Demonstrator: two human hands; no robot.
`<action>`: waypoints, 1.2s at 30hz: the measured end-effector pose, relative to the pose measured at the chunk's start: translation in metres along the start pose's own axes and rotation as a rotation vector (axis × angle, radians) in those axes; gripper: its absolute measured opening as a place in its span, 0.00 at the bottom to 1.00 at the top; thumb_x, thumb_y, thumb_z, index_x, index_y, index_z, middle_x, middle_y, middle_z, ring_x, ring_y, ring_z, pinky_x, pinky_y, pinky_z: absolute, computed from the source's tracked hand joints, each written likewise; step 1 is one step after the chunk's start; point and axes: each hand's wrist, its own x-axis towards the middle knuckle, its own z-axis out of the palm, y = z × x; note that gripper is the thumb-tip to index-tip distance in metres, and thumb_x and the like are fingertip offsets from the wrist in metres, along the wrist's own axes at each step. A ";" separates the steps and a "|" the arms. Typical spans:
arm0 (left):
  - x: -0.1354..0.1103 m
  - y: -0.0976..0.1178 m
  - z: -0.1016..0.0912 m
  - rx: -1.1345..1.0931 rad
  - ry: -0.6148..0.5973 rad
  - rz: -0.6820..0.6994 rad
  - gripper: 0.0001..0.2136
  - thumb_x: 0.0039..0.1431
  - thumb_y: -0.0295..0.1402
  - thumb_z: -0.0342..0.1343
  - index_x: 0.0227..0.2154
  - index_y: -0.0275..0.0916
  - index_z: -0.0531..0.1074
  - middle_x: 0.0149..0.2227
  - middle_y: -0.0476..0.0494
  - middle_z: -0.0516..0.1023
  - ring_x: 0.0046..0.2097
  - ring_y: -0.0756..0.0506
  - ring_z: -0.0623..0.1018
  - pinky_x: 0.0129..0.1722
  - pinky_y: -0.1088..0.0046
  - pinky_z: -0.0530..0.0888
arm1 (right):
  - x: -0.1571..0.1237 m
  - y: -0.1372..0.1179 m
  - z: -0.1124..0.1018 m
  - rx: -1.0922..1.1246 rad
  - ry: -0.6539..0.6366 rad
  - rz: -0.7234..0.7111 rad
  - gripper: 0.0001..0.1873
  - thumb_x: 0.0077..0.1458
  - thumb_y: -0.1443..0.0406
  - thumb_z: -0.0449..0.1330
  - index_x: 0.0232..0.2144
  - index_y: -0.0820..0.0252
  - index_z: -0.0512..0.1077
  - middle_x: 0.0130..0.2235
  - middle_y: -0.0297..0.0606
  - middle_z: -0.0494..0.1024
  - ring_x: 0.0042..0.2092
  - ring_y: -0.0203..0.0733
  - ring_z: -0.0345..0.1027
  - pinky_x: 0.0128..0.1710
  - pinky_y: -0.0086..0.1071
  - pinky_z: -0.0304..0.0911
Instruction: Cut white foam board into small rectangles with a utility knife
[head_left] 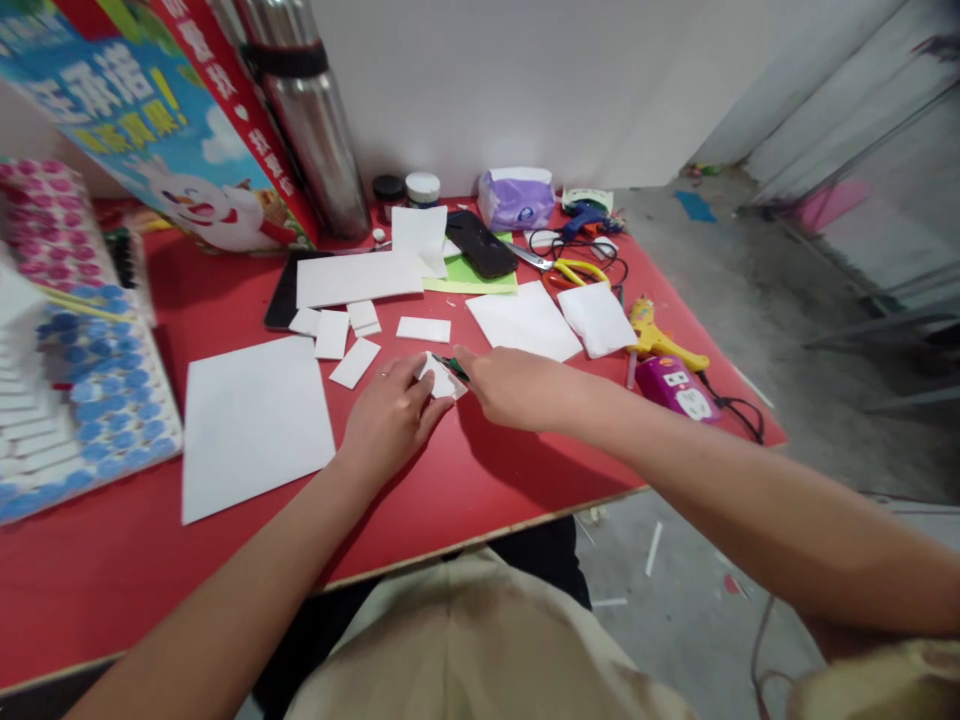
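Note:
My left hand (390, 412) presses a small white piece of foam board (441, 380) flat on the red table, fingers at its left and near edges. In my right hand (502, 388) is a utility knife (453, 368) with a dark green body, gripped low; its tip meets the small piece from the right. The blade is too small to make out. Just beyond and left of my hands lie several cut white rectangles, among them a loose rectangle (424, 329) and a tilted one (355, 362).
A large white sheet (259, 425) lies left, beside a structure with blue and pink rolls (112, 385). Behind are a phone (481, 245), yellow-handled scissors (577, 272) and a steel flask (319, 130). A yellow glue gun (660, 335) and purple power socket (677, 388) stand right, near the table edge.

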 end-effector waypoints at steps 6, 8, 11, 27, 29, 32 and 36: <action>0.000 0.001 0.000 0.039 0.011 0.015 0.15 0.68 0.38 0.57 0.44 0.28 0.78 0.52 0.25 0.78 0.49 0.32 0.78 0.47 0.54 0.78 | -0.014 -0.001 0.002 -0.039 -0.033 0.022 0.27 0.61 0.72 0.54 0.62 0.73 0.65 0.38 0.54 0.83 0.37 0.49 0.79 0.36 0.33 0.64; 0.000 0.001 -0.001 0.047 0.010 0.023 0.14 0.68 0.38 0.57 0.43 0.28 0.78 0.51 0.25 0.78 0.49 0.32 0.78 0.47 0.54 0.78 | -0.019 -0.001 0.003 -0.055 -0.043 0.026 0.27 0.61 0.72 0.53 0.62 0.75 0.65 0.37 0.55 0.83 0.36 0.50 0.78 0.35 0.33 0.63; 0.001 0.000 0.000 0.056 0.015 0.034 0.14 0.68 0.37 0.57 0.42 0.27 0.78 0.51 0.25 0.79 0.48 0.32 0.79 0.47 0.54 0.78 | -0.029 0.000 0.005 -0.058 -0.049 0.026 0.26 0.61 0.73 0.51 0.61 0.75 0.65 0.35 0.54 0.82 0.34 0.50 0.77 0.33 0.34 0.61; 0.000 0.001 0.000 0.038 0.015 0.021 0.13 0.69 0.38 0.57 0.42 0.30 0.78 0.51 0.27 0.78 0.49 0.34 0.78 0.49 0.54 0.78 | -0.053 0.014 0.008 0.066 0.006 0.124 0.26 0.65 0.70 0.49 0.64 0.67 0.63 0.45 0.55 0.82 0.39 0.50 0.77 0.33 0.33 0.59; -0.001 0.001 0.000 0.028 0.011 0.016 0.13 0.69 0.38 0.57 0.42 0.31 0.78 0.51 0.28 0.78 0.49 0.34 0.78 0.49 0.54 0.78 | -0.046 0.013 0.003 0.081 0.066 0.135 0.29 0.65 0.69 0.49 0.67 0.67 0.60 0.47 0.56 0.82 0.40 0.50 0.77 0.34 0.33 0.60; -0.001 0.001 0.000 0.017 0.008 0.008 0.12 0.69 0.38 0.57 0.43 0.32 0.77 0.52 0.28 0.78 0.49 0.35 0.78 0.49 0.54 0.78 | -0.031 0.006 0.000 0.104 0.057 0.116 0.29 0.66 0.69 0.50 0.68 0.69 0.59 0.45 0.56 0.82 0.40 0.51 0.78 0.35 0.33 0.62; -0.001 0.001 0.000 0.016 0.016 0.010 0.13 0.69 0.37 0.57 0.43 0.31 0.77 0.53 0.26 0.78 0.49 0.34 0.78 0.47 0.54 0.78 | -0.016 0.000 -0.002 0.161 -0.003 0.085 0.23 0.66 0.70 0.49 0.62 0.68 0.64 0.41 0.51 0.83 0.30 0.43 0.76 0.31 0.31 0.64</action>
